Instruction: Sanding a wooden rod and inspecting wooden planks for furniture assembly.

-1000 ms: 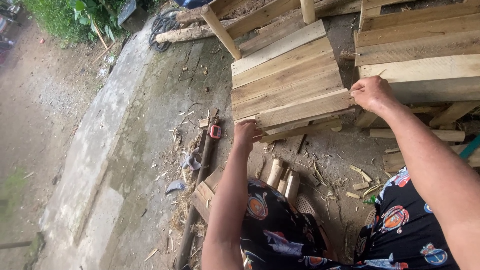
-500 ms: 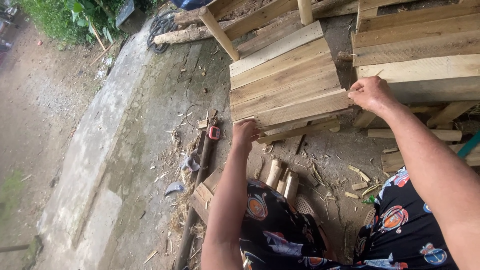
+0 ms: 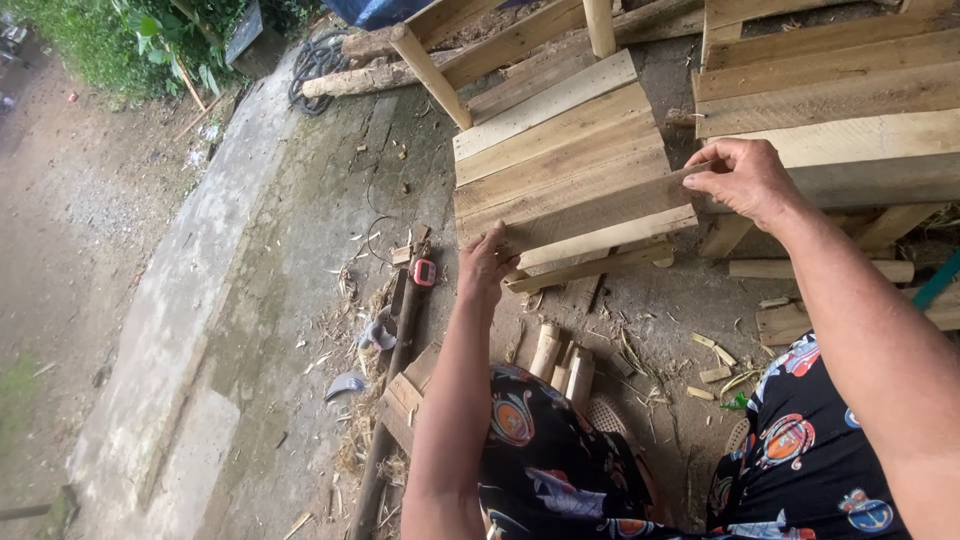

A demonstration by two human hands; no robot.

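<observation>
Hands hold one wooden plank (image 3: 590, 205) atop a stack of planks (image 3: 560, 150), left hand (image 3: 487, 265) closed on its near end, right hand (image 3: 745, 178) pinching its far end, little changed from a second ago, the plank barely shifted, above the littered concrete floor (image 3: 300, 300).

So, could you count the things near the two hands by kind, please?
Boards on the near stack: 5
Hands (left, right): 2
Tape measure: 1
Short round pegs on the ground: 3
Total: 11
</observation>
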